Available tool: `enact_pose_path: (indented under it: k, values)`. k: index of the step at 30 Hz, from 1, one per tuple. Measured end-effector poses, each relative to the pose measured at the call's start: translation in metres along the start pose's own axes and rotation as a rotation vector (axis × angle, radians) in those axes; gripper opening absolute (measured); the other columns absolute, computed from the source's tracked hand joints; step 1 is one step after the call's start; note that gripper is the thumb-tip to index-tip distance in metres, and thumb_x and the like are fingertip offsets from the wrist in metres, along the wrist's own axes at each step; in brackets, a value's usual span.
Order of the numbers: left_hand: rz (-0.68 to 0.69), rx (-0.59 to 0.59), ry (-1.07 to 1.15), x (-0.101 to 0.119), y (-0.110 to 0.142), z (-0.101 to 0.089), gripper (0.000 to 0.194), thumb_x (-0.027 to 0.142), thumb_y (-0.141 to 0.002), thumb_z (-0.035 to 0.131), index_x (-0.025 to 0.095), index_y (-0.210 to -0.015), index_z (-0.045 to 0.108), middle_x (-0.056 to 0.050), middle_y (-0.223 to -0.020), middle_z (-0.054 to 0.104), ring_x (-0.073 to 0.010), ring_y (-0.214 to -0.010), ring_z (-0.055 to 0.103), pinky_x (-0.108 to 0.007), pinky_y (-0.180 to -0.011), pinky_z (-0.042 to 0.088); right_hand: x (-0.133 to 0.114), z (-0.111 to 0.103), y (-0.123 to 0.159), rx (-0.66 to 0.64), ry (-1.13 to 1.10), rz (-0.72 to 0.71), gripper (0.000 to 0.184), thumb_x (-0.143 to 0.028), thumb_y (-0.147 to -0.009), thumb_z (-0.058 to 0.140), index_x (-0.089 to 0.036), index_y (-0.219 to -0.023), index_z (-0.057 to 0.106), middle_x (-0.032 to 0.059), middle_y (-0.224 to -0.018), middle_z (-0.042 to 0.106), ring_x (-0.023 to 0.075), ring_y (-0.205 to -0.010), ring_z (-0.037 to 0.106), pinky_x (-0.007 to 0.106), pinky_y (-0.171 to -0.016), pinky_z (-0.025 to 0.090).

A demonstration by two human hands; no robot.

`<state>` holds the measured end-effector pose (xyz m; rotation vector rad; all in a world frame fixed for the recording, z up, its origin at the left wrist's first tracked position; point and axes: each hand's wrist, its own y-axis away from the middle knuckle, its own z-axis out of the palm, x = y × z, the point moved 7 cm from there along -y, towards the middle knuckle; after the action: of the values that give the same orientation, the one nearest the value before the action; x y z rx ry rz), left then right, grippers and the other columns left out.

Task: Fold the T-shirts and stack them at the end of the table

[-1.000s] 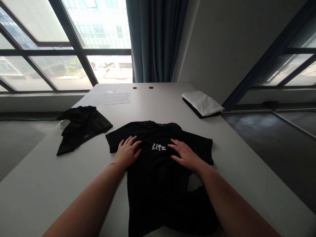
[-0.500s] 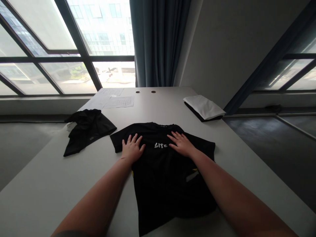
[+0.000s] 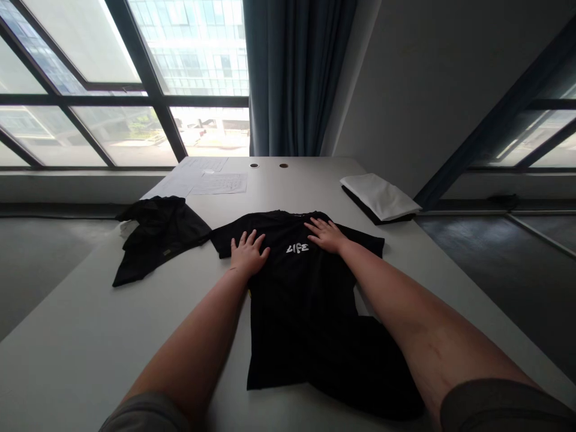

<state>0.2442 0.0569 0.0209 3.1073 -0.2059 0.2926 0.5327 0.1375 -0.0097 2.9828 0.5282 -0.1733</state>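
A black T-shirt (image 3: 306, 312) with a small white print on its chest lies spread on the white table, collar pointing away from me. My left hand (image 3: 249, 253) rests flat on its left chest near the sleeve, fingers spread. On the other side of the print, my right hand (image 3: 326, 234) lies flat below the collar, its fingers also apart. The hem nearest me is uneven, and the lower right part fans out under my right forearm. A crumpled dark garment (image 3: 162, 234) lies close to the left sleeve.
A folded white cloth (image 3: 380, 197) lies on a black one at the table's right edge. Paper sheets (image 3: 220, 183) lie at the back left, beside two round cable holes (image 3: 283, 165). Behind the white table (image 3: 81, 336) hang a blue curtain (image 3: 297, 78) and large windows.
Both hands have pushed away from me with the T-shirt, which sits farther up the table. Its hem has shifted, spreading toward the lower right.
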Motion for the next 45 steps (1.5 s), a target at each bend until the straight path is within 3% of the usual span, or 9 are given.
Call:
enact_pose_path:
  k: [10,15,21,25,27,30,33,37,45]
  values:
    - [0.089,0.037,0.05,-0.012,-0.033,0.001,0.058,0.056,-0.101,0.046,0.035,-0.155,0.048,-0.001,-0.17,0.033,-0.031,-0.158,0.023,-0.062,-0.128,0.014,0.011,-0.009,-0.027,0.077,0.045,-0.047,0.062,-0.052,-0.105,0.038,-0.029,-0.163,0.036,0.0045,-0.172,0.026,0.03,-0.158,0.023,0.056,-0.127,0.021]
    - [0.105,0.159,0.092,-0.008,-0.015,-0.012,0.045,0.044,-0.1,0.053,0.031,-0.143,0.06,-0.004,-0.163,0.045,-0.0297,-0.155,0.03,-0.056,-0.127,0.021,0.0,-0.033,-0.004,0.349,-0.004,-0.055,0.048,-0.033,-0.102,0.041,-0.014,-0.14,0.063,0.015,-0.154,0.053,0.03,-0.148,0.039,0.048,-0.125,0.029]
    - [0.133,0.244,0.156,-0.007,0.067,-0.028,0.042,0.042,-0.1,0.056,0.026,-0.138,0.061,-0.011,-0.149,0.056,-0.0324,-0.137,0.05,-0.054,-0.111,0.04,-0.022,-0.054,0.112,0.595,-0.105,-0.168,0.035,-0.034,-0.102,0.046,-0.02,-0.12,0.072,0.0148,-0.134,0.062,0.0309,-0.134,0.052,0.05,-0.118,0.04]
    - [0.481,0.098,0.245,0.011,0.142,-0.036,0.031,0.039,-0.1,0.056,0.03,-0.129,0.066,-0.007,-0.132,0.065,-0.0276,-0.122,0.058,-0.047,-0.105,0.043,-0.017,-0.054,0.237,0.724,-0.245,-0.075,0.026,-0.033,-0.102,0.048,-0.025,-0.105,0.073,0.0111,-0.116,0.068,0.0299,-0.117,0.062,0.05,-0.107,0.049]
    - [0.693,-0.043,0.28,0.023,0.178,-0.035,0.03,0.042,-0.098,0.061,0.031,-0.126,0.066,-0.005,-0.127,0.068,-0.0257,-0.117,0.06,-0.044,-0.105,0.043,-0.015,-0.044,0.292,0.694,-0.313,-0.023,0.024,-0.034,-0.102,0.049,-0.027,-0.105,0.072,0.0091,-0.105,0.071,0.0279,-0.105,0.067,0.046,-0.098,0.054]
    - [0.776,-0.129,0.296,0.028,0.211,-0.03,0.034,0.044,-0.092,0.07,0.03,-0.123,0.066,-0.005,-0.12,0.07,-0.025,-0.109,0.063,-0.044,-0.103,0.043,-0.031,-0.018,0.345,0.471,-0.349,-0.038,0.022,-0.041,-0.1,0.057,-0.029,-0.109,0.073,0.0079,-0.11,0.073,0.0269,-0.104,0.069,0.042,-0.091,0.058]
    - [0.71,-0.101,0.283,0.026,0.222,-0.024,0.025,0.028,-0.089,0.069,0.028,-0.113,0.067,-0.003,-0.105,0.072,-0.023,-0.097,0.066,-0.042,-0.098,0.046,-0.053,-0.003,0.371,0.384,-0.288,-0.051,0.032,-0.046,-0.094,0.068,-0.03,-0.121,0.072,0.0092,-0.12,0.072,0.0294,-0.112,0.068,0.045,-0.095,0.057]
    - [0.65,-0.064,0.314,0.021,0.235,-0.024,0.015,0.018,-0.086,0.064,0.026,-0.099,0.067,-0.003,-0.096,0.07,-0.022,-0.091,0.066,-0.038,-0.09,0.049,-0.071,-0.004,0.381,0.414,-0.296,-0.008,0.026,-0.036,-0.098,0.059,-0.028,-0.119,0.072,0.0088,-0.108,0.076,0.0271,-0.101,0.072,0.045,-0.091,0.059]
    - [0.503,-0.231,0.559,-0.021,0.28,-0.049,0.018,0.018,-0.092,0.053,0.026,-0.105,0.064,-0.005,-0.12,0.071,-0.0197,-0.108,0.067,-0.032,-0.094,0.053,-0.061,-0.024,0.411,0.399,-0.563,0.249,0.027,-0.047,-0.092,0.06,-0.03,-0.108,0.071,0.0056,-0.109,0.078,0.0272,-0.102,0.074,0.036,-0.083,0.061]
